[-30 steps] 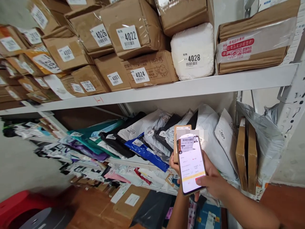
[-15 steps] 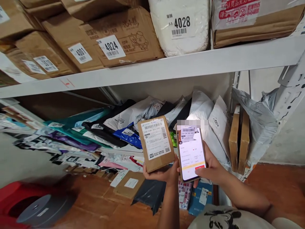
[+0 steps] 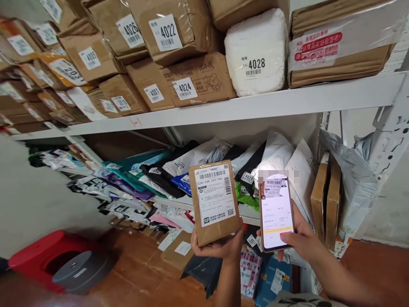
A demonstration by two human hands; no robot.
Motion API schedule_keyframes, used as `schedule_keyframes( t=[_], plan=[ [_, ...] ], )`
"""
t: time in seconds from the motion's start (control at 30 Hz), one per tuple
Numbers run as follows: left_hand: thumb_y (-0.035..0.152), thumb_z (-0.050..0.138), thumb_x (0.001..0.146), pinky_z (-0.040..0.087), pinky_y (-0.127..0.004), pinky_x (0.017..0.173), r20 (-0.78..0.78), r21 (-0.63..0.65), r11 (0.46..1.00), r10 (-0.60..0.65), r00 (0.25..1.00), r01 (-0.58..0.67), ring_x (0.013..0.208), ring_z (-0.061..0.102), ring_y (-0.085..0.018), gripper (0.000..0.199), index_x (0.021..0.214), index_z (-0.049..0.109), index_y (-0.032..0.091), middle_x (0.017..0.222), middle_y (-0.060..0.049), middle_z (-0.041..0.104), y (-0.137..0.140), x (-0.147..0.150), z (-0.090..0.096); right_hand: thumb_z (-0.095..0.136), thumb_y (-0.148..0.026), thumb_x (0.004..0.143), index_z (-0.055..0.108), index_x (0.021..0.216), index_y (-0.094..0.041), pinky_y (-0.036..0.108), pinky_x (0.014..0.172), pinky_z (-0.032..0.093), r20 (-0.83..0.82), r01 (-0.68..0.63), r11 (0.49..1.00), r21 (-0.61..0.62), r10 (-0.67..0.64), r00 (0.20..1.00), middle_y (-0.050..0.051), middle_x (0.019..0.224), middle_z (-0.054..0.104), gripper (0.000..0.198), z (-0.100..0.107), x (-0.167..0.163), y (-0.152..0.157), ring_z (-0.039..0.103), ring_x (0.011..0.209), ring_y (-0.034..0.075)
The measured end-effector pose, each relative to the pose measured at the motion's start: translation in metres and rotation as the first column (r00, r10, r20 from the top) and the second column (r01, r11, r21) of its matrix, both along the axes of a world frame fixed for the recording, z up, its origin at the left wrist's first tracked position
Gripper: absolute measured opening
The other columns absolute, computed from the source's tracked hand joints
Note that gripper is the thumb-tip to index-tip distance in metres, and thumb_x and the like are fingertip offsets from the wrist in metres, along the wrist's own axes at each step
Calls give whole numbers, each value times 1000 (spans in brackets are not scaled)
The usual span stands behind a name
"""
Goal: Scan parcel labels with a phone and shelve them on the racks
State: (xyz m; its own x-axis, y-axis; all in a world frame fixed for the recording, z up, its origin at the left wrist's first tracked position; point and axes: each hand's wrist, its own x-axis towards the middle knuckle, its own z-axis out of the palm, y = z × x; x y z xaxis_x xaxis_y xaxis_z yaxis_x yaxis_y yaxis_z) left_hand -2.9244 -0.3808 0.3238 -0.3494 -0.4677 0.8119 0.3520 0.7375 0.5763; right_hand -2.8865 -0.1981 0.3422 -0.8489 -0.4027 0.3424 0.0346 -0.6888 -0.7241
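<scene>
My left hand (image 3: 220,245) grips a small brown cardboard box (image 3: 207,238) from below, its white shipping label turned toward me. To the right of it, my right hand (image 3: 298,234) is closed around a smartphone (image 3: 275,217) held upright. The phone's lit screen shows a picture of a label at the top and lines of text below. My right thumb lies on a red button near the bottom of the screen. Box and phone are apart, side by side in front of the lower shelf.
The upper shelf (image 3: 204,110) bears several numbered boxes and a white wrapped parcel (image 3: 257,55). Bagged parcels (image 3: 271,149) and thin cartons (image 3: 332,200) stand on the lower shelf. More parcels lie on the floor, with a red stool (image 3: 35,260) and a grey round object (image 3: 83,270) at left.
The view has swung so that more of the upper shelf shows. The box and phone now sit farther right and farther apart in the picture. Both hands keep their hold.
</scene>
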Motion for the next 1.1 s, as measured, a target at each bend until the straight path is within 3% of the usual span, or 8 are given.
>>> schedule_keyframes(
  t=[0.1, 0.23, 0.37, 0.5, 0.7, 0.87, 0.97, 1.1],
  plan=[
    [47, 73, 73, 44, -59, 109, -195, 71, 996, 66, 979, -53, 135, 40, -36, 89, 138, 13, 33, 148, -15, 27, 9, 4, 11, 75, -28, 79, 1, 153, -37, 23, 47, 55, -19, 14, 1000, 3, -14, 1000, 12, 131, 61, 104, 0, 2, 5, 70, 101, 30],
    [43, 71, 71, 42, -57, 111, -253, -33, 990, 123, 959, -136, 135, 41, -37, 88, 138, 14, 36, 149, -12, 29, 14, 10, 24, 75, -31, 80, 14, 150, -35, 23, 49, 55, -43, 4, 1000, 23, -3, 999, 10, 124, 65, 93, 0, 6, 15, 70, 100, 29],
    [45, 74, 63, 40, -61, 108, -346, -116, 975, 137, 928, -187, 129, 43, -41, 95, 138, 16, 39, 142, -10, 32, 13, 13, 34, 75, -33, 81, 14, 148, -33, 22, 51, 56, -63, 17, 1000, 9, -17, 998, 9, 115, 68, 91, 1, 12, 25, 71, 96, 26],
    [49, 73, 64, 41, -62, 106, -355, -201, 951, 152, 922, -234, 127, 42, -39, 97, 139, 13, 33, 136, -13, 30, 24, 14, 44, 76, -36, 80, 8, 149, -31, 21, 50, 55, -71, 37, 999, -18, -38, 997, 7, 105, 72, 96, 1, 19, 35, 72, 85, 23],
    [45, 72, 68, 40, -61, 106, -404, -279, 947, 36, 914, -161, 126, 42, -36, 94, 140, 15, 23, 133, -16, 32, 50, 19, 48, 75, -31, 81, 18, 150, -33, 25, 53, 57, -44, 105, 994, 5, -105, 994, 8, 117, 68, 89, -7, 28, 51, 71, 89, 24],
    [48, 68, 70, 45, -59, 102, -354, -239, 953, 93, 931, -186, 121, 44, -33, 89, 138, 16, 25, 130, -15, 31, 68, 24, 40, 75, -32, 81, 2, 155, -33, 27, 52, 57, -48, 142, 990, 9, -142, 989, 9, 113, 70, 104, -10, 37, 59, 71, 88, 25],
    [50, 70, 68, 48, -57, 100, -335, -229, 960, 79, 939, -162, 117, 48, -32, 91, 139, 15, 31, 129, -13, 35, 75, 26, 36, 76, -32, 81, -14, 154, -35, 26, 48, 55, -18, 168, 986, -22, -168, 986, 8, 106, 72, 116, -12, 42, 59, 70, 76, 22],
    [44, 74, 65, 49, -56, 99, -336, -224, 969, 24, 942, -105, 113, 52, -31, 96, 141, 15, 38, 129, -11, 41, 78, 26, 32, 78, -32, 80, -17, 153, -35, 24, 47, 53, 16, 183, 983, -27, -182, 983, 9, 108, 72, 119, -16, 50, 63, 70, 76, 22]
  ],
)
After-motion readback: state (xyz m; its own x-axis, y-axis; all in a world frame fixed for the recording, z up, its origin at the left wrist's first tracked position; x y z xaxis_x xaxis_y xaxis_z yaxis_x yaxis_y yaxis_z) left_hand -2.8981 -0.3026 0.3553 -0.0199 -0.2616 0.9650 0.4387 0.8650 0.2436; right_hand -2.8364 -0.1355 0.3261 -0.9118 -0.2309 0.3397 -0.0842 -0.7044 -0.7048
